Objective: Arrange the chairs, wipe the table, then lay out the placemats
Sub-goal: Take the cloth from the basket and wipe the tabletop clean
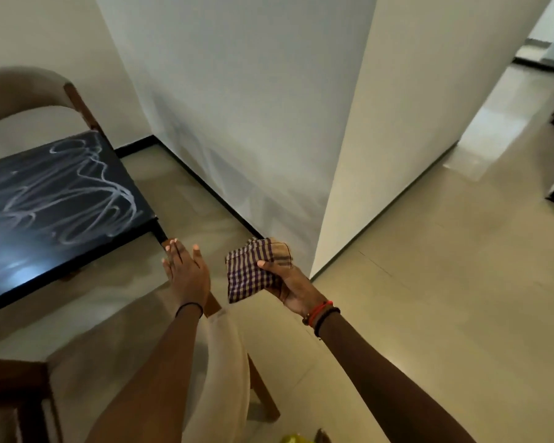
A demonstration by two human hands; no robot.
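Note:
A black glossy table (pixel 55 199) with white smear marks fills the left side. My left hand (pixel 184 270) is flat, fingers straight, just off the table's near right corner and over the top of a chair back (pixel 227 356) with a cream pad and brown wooden legs. My right hand (pixel 285 282) grips a folded purple-and-white checked cloth (pixel 248 271), held in the air to the right of the table corner. A second chair (pixel 23 91) with a curved beige back stands at the table's far side.
A white wall corner (pixel 333 155) juts out straight ahead, with black skirting along its foot. Pale tiled floor (pixel 429 282) opens to the right into a passage. A dark wooden piece (pixel 16 398) sits at the bottom left.

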